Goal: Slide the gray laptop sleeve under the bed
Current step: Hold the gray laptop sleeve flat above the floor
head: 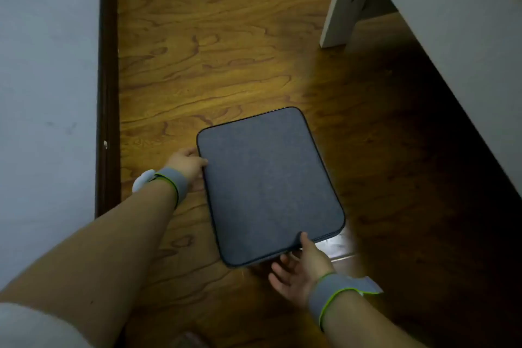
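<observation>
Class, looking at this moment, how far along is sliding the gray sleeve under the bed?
Done: the gray laptop sleeve is in both hands. In hand: left hand on its side edge, right hand on its near edge. Left: it is still wholly over open floor, none under the bed.

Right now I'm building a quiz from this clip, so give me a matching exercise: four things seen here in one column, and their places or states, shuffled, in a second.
Things:
1. sleeve
2. left hand
3. right hand
4. bed leg

Places or states:
A. white, standing on the floor at upper right
B. grips the sleeve's near edge, thumb on top
C. gray, held between both hands above the wooden floor
D. holds the sleeve's left edge

Pairs: 1-C, 2-D, 3-B, 4-A
</observation>
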`<state>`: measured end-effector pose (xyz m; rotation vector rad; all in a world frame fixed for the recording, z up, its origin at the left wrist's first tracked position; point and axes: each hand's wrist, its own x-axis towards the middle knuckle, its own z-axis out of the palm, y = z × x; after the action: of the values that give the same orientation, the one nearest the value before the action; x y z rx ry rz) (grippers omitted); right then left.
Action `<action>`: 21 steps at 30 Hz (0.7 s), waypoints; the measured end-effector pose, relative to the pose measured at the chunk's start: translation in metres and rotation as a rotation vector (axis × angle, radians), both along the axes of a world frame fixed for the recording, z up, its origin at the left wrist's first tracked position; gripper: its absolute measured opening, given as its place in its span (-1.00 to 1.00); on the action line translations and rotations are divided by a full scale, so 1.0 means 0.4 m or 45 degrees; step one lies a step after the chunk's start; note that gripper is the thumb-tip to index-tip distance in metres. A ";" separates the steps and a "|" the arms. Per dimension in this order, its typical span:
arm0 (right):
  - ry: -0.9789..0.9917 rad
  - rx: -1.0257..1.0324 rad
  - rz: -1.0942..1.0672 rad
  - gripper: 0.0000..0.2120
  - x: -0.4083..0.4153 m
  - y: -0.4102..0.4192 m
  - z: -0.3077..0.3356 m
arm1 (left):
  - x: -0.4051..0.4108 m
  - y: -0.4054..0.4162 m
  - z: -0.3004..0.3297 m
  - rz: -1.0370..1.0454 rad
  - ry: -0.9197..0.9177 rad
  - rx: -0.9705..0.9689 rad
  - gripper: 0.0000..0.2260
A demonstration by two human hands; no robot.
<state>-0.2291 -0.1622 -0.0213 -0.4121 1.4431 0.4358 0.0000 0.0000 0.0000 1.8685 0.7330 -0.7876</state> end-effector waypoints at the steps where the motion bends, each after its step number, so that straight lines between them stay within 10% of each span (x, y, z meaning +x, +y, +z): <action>1: 0.023 0.016 -0.001 -0.46 0.003 -0.005 -0.008 | 0.001 -0.005 -0.006 -0.038 -0.010 0.040 -0.62; 21: -0.026 -0.105 0.031 -0.56 -0.007 -0.031 -0.036 | -0.025 0.004 -0.070 0.099 -0.009 -0.046 -0.78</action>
<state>-0.2319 -0.1746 -0.0358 -0.4994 1.4408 0.3912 -0.0100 0.0017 -0.0282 1.7988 0.7778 -0.7399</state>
